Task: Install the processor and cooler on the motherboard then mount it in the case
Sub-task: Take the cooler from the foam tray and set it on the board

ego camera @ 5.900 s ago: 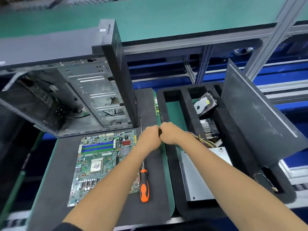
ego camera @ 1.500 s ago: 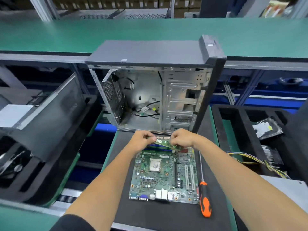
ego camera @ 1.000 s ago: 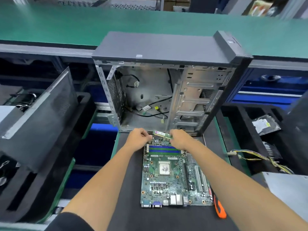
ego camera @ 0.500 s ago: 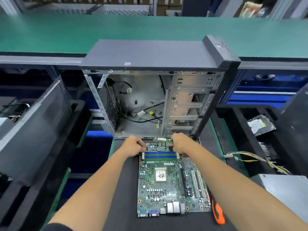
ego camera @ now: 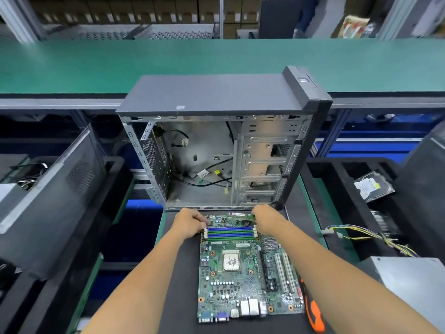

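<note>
Head view, single frame. Counts: one motherboard (ego camera: 250, 268) flat on the black mat of the worktop (ego camera: 178, 280), lower centre; one open case (ego camera: 224, 150) standing just behind it, centre frame; one memory stick (ego camera: 241, 216); four RAM slots (ego camera: 230, 233), blue and green; two white expansion slots right of the socket; one processor (ego camera: 231, 260) seated in the socket, centre of the board. One screwdriver (ego camera: 313, 312) with an orange handle, just right of the board's lower corner. One hard drive (ego camera: 372, 189) in the foam tray, right edge. One loose wire bundle (ego camera: 375, 237) right of the board.

Left hand (ego camera: 190, 225): fingers curled at the left end of the slots; whether its grip clamps anything, cannot tell. Right hand (ego camera: 267, 221): grip pinched on the stick's right end, stick over the board's far edge, above the slots.

Hidden: no cooler visible. Screwdriver shaft is behind the right forearm, handle cut by the frame bottom. Fingertips hidden under both hands. Grey box lower right cut off.

Versus half a second ago: the left hand has let go of the stick and dropped to the slot latches; the stick sits further right, with only the right hand holding it.
</note>
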Motion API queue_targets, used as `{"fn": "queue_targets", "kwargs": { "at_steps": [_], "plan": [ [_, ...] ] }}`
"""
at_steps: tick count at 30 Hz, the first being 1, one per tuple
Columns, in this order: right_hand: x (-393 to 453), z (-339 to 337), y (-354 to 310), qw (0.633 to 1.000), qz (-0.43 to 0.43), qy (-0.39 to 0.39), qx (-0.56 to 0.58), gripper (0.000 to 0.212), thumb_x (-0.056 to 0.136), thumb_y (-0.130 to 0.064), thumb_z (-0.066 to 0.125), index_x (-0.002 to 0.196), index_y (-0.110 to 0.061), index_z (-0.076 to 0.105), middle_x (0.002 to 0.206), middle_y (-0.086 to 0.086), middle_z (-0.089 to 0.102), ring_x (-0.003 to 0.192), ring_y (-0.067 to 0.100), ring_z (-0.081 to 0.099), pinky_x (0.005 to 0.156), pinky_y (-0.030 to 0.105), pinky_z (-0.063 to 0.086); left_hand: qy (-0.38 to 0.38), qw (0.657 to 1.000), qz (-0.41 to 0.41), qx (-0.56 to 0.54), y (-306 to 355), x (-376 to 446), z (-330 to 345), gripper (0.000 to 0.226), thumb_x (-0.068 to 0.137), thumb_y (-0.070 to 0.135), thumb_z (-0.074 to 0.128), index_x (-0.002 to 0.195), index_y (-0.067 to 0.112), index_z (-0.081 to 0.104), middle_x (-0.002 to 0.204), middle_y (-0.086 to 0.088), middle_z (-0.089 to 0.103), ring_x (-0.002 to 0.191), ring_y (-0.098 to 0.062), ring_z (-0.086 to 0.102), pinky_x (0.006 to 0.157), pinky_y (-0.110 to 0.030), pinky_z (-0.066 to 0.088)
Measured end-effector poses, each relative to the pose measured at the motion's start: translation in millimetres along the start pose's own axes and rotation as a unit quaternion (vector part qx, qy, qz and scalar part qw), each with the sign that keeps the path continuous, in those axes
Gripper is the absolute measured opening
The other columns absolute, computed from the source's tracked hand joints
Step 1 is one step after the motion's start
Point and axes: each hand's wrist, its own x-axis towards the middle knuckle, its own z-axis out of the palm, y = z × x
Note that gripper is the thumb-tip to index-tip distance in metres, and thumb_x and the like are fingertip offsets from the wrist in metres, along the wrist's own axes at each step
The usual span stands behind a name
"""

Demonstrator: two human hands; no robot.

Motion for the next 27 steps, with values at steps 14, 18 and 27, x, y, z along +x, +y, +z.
{"fn": "queue_targets", "kwargs": {
  "at_steps": [14,18,27],
  "plan": [
    [9,0,-21,0.988,-0.113,0.012,0.101,0.034,0.093,-0.008,0.053,0.127,-0.006,0.052,0.119,0.012,0.046,0.114,0.030,0.050,0.085,0.032,0.040,-0.025,0.984,0.158,0.078,26,-2,8,0.009,0.084,0.006,0.069,0.091,0.012,0.072,0.082,0.000,0.067,0.075,-0.013,0.058,0.074,-0.022,0.047],
    [11,3,-16,0.991,-0.096,0.015,0.089,0.034,0.093,-0.007,0.055,0.126,-0.010,0.057,0.126,0.013,0.057,0.111,0.029,0.055,0.090,0.036,0.048,-0.006,0.981,0.160,0.112,22,0,15,0.015,0.084,0.000,0.066,0.088,0.014,0.071,0.078,0.005,0.061,0.074,-0.010,0.056,0.069,-0.019,0.043],
    [11,0,-13,0.991,-0.123,0.027,0.046,0.019,0.083,0.001,0.063,0.088,-0.017,0.063,0.102,0.008,0.065,0.094,0.024,0.058,0.080,0.035,0.051,-0.043,0.955,0.204,0.214,21,0,13,0.008,0.085,0.008,0.069,0.089,0.014,0.071,0.087,0.001,0.066,0.081,-0.015,0.062,0.075,-0.029,0.053]
  ]
}}
